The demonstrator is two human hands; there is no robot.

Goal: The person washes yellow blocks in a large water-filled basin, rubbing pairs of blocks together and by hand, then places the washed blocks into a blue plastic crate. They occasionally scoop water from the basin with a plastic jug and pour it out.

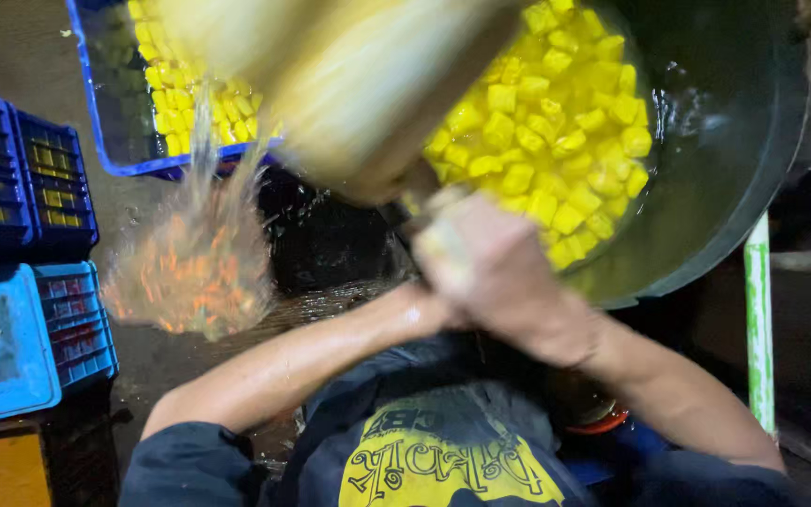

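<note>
Yellow scoop [359, 84]: a large, blurred, pale-yellow vessel held near the top centre of the view, between the blue crate [124, 141] on the left and the dark round basin [753, 169] on the right. It is too blurred by motion to tell its exact form. Its long axis runs diagonally, from the lower right at the hands up toward the upper left, and the far end points at the blue crate.

Hands: both meet at the scoop's near end. The right hand [509, 282] is closed around what appears to be the handle or rim. The left hand [424, 305] lies just beside and partly under it; whether its fingers are curled or flat cannot be told.

Progress, as a judgement: the transfer of yellow cubes is well under way but not finished. A layer of yellow cubes in the crate [190, 103] already covers part of its floor. A large heap of yellow cubes in the basin [556, 131] is left, sitting in yellowish liquid, so much of the work appears to be outstanding.

Liquid [199, 263] is in the air below the crate, spraying toward the wet dark floor [152, 361].

Stacked blue crates [21, 178] stand at the left edge, well apart from the hands. A green and white post [758, 319] stands at the right.
</note>
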